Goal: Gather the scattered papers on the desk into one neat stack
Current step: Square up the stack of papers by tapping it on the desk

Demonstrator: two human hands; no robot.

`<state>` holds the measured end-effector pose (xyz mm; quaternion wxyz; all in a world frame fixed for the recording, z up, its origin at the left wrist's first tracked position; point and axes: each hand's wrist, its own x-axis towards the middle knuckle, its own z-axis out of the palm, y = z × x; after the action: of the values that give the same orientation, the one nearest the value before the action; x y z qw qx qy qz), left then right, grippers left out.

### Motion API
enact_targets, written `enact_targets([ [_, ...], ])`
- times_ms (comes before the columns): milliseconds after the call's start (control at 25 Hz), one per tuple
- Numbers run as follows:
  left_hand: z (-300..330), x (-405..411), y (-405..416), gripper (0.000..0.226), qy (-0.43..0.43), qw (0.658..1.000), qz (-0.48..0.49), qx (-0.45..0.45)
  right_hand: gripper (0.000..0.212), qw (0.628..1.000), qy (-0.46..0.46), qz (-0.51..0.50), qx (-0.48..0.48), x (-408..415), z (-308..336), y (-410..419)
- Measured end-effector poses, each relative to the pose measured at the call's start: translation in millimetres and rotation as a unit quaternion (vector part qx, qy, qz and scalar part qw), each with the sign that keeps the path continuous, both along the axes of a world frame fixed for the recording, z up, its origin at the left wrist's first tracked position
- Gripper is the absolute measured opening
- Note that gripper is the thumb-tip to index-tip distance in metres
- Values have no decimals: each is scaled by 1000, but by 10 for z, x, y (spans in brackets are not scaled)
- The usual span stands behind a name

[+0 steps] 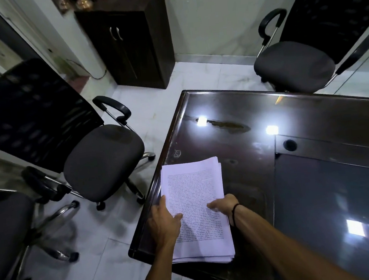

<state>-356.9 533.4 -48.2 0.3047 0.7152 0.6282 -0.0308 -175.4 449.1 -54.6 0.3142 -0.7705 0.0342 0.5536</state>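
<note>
Dark glossy desk (235, 148); one paper stack (194, 183) near its left edge.

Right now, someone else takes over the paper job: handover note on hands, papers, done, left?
Left hand: flat on the left edge of the white printed paper stack, thumb on the top sheet.
Right hand: at the stack's right edge, fingers curled onto it; exact grip unclear.
Papers: one pile near the left corner of the dark glossy wooden desk. No loose sheets visible elsewhere on it.
Done: gathering.
Left: far and right edges are fanned; square them up.
</note>
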Motion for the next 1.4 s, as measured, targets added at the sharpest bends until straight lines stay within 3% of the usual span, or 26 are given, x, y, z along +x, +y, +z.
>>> enact_targets([
  [160, -11, -6, -10, 84, -7, 1000, 6, 6, 58, 995, -55, 65, -50, -76, 144, 34],
  [320, -28, -2, -11, 86, -6, 1000, 6, 9, 55, 1000, -18, 1, 11, -140, 78, 15],
  [560, -31, -51, 68, 88, -23, 999, 21, -28, 49, 991, -52, 35, 116, -181, 60, -101],
  [720, 27, -77, 191, 104, -113, 986, 60, -109, 53, 973, -30, 34, 228, -2, 294, -248],
  [800, 99, -24, 203, 116, -221, 945, 110, -216, 60, 955, -3, 3, 296, 192, 429, -443],
  [840, 154, 42, 166, 108, -282, 906, 130, -286, 61, 947, 12, -10, 322, 305, 539, -557],
  [920, 338, 251, 16, 68, -372, 827, 136, -399, 56, 938, 31, -11, 345, 546, 757, -805],
  [960, 441, 386, -81, 51, -395, 805, 126, -425, 55, 936, 32, -5, 351, 681, 845, -937],
  [1040, 587, 681, -250, 41, -426, 791, 102, -428, 56, 937, 24, -4, 350, 965, 977, -1194],
  [1120, 637, 1002, -418, 47, -438, 798, 65, -408, 56, 940, 2, -20, 340, 1216, 1064, -1487],
  [1400, 853, 2370, -1609, 59, -372, 890, -135, -225, 52, 926, -193, -79, 314, 1963, 1111, -2812],
])
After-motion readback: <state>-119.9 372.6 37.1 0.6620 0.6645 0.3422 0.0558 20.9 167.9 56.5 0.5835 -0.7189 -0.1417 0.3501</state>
